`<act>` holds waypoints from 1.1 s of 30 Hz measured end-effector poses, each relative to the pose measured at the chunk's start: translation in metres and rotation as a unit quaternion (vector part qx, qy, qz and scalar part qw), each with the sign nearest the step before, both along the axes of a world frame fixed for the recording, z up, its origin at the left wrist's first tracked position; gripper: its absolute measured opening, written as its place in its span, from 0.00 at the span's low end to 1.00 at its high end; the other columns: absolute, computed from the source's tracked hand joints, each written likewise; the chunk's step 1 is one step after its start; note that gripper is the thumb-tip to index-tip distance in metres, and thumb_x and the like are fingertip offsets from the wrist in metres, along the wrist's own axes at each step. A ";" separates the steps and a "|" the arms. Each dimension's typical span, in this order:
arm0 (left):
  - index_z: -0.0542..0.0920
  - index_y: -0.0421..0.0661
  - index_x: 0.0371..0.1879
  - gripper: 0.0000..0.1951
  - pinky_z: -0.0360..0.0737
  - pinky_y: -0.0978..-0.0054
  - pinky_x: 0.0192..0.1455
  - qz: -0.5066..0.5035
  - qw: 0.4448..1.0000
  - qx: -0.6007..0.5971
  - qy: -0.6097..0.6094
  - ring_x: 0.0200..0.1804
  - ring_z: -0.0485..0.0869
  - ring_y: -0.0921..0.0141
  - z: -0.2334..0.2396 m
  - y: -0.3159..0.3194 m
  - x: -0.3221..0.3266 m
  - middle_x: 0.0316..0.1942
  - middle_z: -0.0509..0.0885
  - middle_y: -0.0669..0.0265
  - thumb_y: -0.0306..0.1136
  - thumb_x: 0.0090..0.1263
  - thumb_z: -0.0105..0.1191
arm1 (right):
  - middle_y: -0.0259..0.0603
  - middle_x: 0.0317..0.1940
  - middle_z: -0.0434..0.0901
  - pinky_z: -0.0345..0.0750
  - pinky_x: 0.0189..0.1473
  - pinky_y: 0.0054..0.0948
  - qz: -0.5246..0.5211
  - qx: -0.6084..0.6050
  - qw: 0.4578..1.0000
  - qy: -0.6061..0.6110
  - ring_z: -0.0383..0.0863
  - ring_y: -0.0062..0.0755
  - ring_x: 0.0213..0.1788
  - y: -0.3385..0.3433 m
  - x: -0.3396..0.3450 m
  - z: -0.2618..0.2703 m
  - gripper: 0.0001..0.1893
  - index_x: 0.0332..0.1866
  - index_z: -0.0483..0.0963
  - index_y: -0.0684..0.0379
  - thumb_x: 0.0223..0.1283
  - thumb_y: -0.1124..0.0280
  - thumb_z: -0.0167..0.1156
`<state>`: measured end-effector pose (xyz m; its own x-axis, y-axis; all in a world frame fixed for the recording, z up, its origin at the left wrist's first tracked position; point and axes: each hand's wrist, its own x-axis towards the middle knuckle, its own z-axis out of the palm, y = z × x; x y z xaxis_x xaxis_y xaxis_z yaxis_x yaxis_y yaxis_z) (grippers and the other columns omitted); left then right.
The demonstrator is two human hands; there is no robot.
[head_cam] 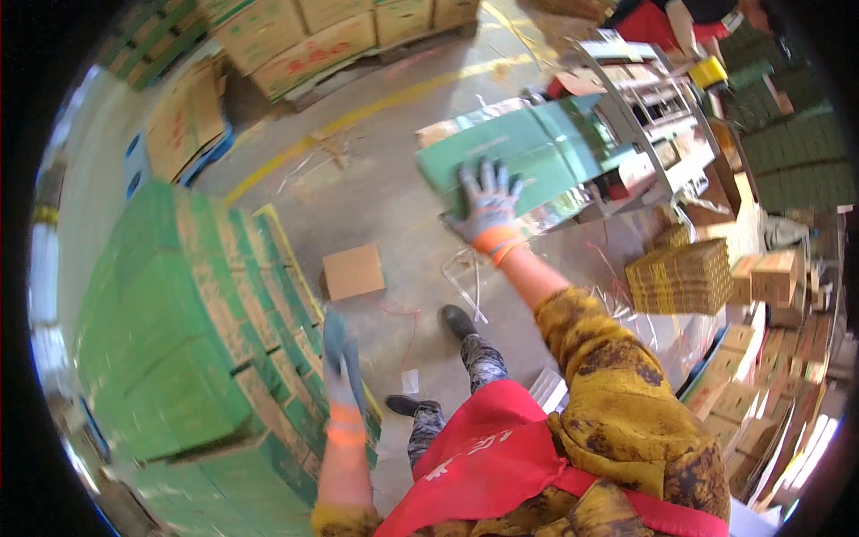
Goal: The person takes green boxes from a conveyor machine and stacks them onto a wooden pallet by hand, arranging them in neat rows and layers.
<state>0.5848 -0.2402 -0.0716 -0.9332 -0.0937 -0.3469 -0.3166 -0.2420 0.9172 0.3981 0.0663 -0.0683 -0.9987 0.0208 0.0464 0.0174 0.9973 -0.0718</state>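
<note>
My right hand [490,205], in a grey work glove with an orange cuff, lies with spread fingers on the near end of a green cardboard box [523,154]. That box rests on the bed of a metal carton machine [651,114], its far end at the machine's frame. My left hand [343,369], in a matching glove, is held low beside a tall stack of green boxes [168,322] and holds nothing that I can see. Whether it touches the stack I cannot tell.
A small brown carton [354,271] and loose white straps [470,288] lie on the concrete floor. Bundled brown cartons [681,278] stand right of the machine. Large cartons on a pallet [315,54] are at the top. Another person [651,23] stands behind the machine.
</note>
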 end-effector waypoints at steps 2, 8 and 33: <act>0.55 0.43 0.78 0.40 0.58 0.68 0.76 -0.003 0.995 0.088 -0.055 0.78 0.57 0.67 -0.044 0.036 -0.077 0.78 0.58 0.66 0.55 0.75 0.51 | 0.55 0.75 0.56 0.46 0.73 0.70 0.039 -0.052 0.998 -0.026 0.52 0.62 0.77 -0.001 0.013 0.009 0.49 0.76 0.59 0.48 0.48 0.41 0.67; 0.63 0.46 0.74 0.36 0.67 0.69 0.71 -0.076 0.972 0.107 -0.197 0.72 0.67 0.70 -0.101 0.140 -0.213 0.74 0.66 0.69 0.56 0.74 0.52 | 0.51 0.74 0.59 0.49 0.76 0.60 0.096 -0.212 0.972 -0.021 0.55 0.56 0.77 0.055 0.035 0.007 0.42 0.73 0.64 0.48 0.53 0.45 0.66; 0.70 0.46 0.69 0.29 0.75 0.64 0.64 0.043 0.986 -0.007 -0.159 0.62 0.77 0.65 -0.030 0.078 -0.175 0.65 0.76 0.66 0.51 0.76 0.52 | 0.26 0.29 0.67 0.72 0.32 0.23 -0.441 -0.846 0.299 -0.019 0.69 0.19 0.30 0.169 0.008 -0.042 0.18 0.53 0.72 0.48 0.65 0.53 0.66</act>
<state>0.4098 -0.1625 -0.1018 -0.7662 -0.1748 -0.6183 -0.5669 -0.2691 0.7786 0.4061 0.2352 -0.1099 -0.5690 0.2394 -0.7867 0.2523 -0.8597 -0.4441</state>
